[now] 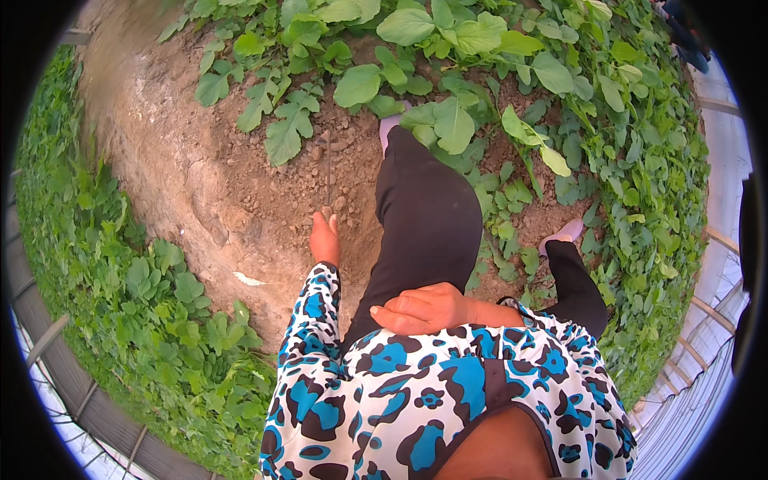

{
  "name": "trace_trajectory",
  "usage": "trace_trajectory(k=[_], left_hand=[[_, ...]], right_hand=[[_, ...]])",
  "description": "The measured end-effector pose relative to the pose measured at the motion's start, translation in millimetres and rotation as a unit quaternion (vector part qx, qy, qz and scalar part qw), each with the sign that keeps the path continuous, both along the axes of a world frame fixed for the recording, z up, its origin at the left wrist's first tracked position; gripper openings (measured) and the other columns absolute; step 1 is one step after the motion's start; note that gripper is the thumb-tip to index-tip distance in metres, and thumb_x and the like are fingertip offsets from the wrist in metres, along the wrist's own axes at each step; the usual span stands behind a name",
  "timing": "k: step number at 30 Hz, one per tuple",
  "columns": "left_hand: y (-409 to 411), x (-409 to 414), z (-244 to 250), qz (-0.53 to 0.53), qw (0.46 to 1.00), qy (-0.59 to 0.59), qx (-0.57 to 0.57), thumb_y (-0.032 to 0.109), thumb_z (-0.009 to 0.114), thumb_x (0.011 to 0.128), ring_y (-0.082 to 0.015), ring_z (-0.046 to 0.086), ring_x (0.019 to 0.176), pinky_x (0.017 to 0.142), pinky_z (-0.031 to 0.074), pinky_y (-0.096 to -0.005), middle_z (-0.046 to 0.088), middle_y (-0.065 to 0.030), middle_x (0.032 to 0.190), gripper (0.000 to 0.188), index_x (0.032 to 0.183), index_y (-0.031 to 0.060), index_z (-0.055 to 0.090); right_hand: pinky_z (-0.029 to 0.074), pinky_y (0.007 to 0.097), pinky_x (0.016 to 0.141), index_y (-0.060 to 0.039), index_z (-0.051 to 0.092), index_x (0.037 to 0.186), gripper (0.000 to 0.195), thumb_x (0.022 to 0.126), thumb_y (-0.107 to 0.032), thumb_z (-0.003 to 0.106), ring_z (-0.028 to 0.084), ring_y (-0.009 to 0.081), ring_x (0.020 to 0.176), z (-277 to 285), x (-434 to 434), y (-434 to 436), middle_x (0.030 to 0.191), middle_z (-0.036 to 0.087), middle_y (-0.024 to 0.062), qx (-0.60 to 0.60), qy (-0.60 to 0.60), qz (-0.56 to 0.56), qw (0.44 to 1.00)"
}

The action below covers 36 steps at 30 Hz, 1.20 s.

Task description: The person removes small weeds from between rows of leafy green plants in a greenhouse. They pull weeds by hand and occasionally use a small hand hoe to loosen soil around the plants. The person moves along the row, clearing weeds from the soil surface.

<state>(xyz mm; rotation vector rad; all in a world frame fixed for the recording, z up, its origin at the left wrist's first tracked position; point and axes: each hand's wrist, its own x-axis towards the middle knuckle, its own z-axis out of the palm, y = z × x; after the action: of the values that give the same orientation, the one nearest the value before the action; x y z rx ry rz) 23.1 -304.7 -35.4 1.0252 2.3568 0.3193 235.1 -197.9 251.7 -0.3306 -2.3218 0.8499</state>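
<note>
My left hand (325,240) is closed around the handle of a thin-shafted hand tool (328,174), seemingly a small hoe. Its shaft points away from me over loose, crumbly soil (288,192), and its far end is near lobed green leaves (285,135). My right hand (423,309) lies across the top of my thigh in black trousers (426,216), fingers together, with nothing seen in it. Broad-leaved plants (456,123) stand before me and partly cover my nearer pink shoe (390,127). The palm of my right hand is hidden.
My other pink shoe (563,235) stands among plants at the right. A bare dirt path (174,162) curves past on the left, with dense leafy rows (174,342) beyond it. Pale sheeting and poles (720,240) line the right edge. Part of a dark-clothed person (687,36) shows at the top right.
</note>
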Motion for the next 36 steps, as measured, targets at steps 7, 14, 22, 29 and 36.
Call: trace_trajectory(k=[7, 14, 22, 29, 36], left_hand=[[25, -4, -5, -0.021, 0.999, -0.026, -0.015, 0.036, 0.051, 0.101, -0.0511, 0.062, 0.084, 0.069, 0.048, -0.0574, 0.065, -0.0298, 0.092, 0.032, 0.108, 0.0055, 0.044], [50, -13, -8, -0.004, 0.998, -0.018, -0.053, 0.036, 0.053, 0.099, -0.0503, 0.062, 0.084, 0.07, 0.048, -0.0565, 0.065, -0.0306, 0.09, 0.033, 0.105, 0.0039, 0.046], [-6, -9, 3, -0.001, 0.999, 0.003, -0.034, 0.035, 0.052, 0.1, -0.0511, 0.062, 0.08, 0.068, 0.047, -0.0582, 0.065, -0.0306, 0.084, 0.032, 0.104, 0.0035, 0.045], [10, 10, 20, 0.012, 0.999, -0.04, 0.002, 0.034, 0.053, 0.099, -0.0496, 0.063, 0.083, 0.07, 0.048, -0.0576, 0.066, -0.0293, 0.086, 0.031, 0.105, 0.0042, 0.046], [45, 19, -7, 0.011, 0.998, -0.053, -0.041, 0.037, 0.052, 0.1, -0.0495, 0.063, 0.084, 0.072, 0.048, -0.0572, 0.065, -0.0309, 0.088, 0.035, 0.105, 0.0031, 0.046]], right_hand=[[0.049, 0.0187, 0.048, -0.0085, 0.069, 0.108, 0.033, 0.075, -0.006, 0.072, 0.06, 0.0068, 0.059, 0, 3, 3, 0.081, 0.062, -0.0014, 0.0, -0.003, 0.004, 1.0], [0.053, 0.0215, 0.051, -0.0065, 0.069, 0.109, 0.034, 0.076, -0.007, 0.073, 0.064, 0.0111, 0.062, 1, 5, 1, 0.084, 0.064, 0.0017, -0.02, -0.001, 0.029, 0.999], [0.053, 0.0224, 0.051, -0.006, 0.068, 0.108, 0.034, 0.075, -0.006, 0.073, 0.064, 0.012, 0.061, -2, 8, 0, 0.082, 0.064, 0.0025, -0.028, 0.02, 0.022, 0.999], [0.052, 0.0213, 0.05, -0.0061, 0.068, 0.108, 0.035, 0.073, -0.005, 0.073, 0.063, 0.0113, 0.06, -6, 12, 0, 0.081, 0.064, 0.0021, -0.009, 0.017, 0.005, 1.0], [0.048, 0.0153, 0.052, -0.0145, 0.067, 0.105, 0.032, 0.074, -0.01, 0.073, 0.06, 0.0032, 0.063, -5, 10, 0, 0.08, 0.057, -0.0064, 0.008, 0.011, -0.029, 0.999]])
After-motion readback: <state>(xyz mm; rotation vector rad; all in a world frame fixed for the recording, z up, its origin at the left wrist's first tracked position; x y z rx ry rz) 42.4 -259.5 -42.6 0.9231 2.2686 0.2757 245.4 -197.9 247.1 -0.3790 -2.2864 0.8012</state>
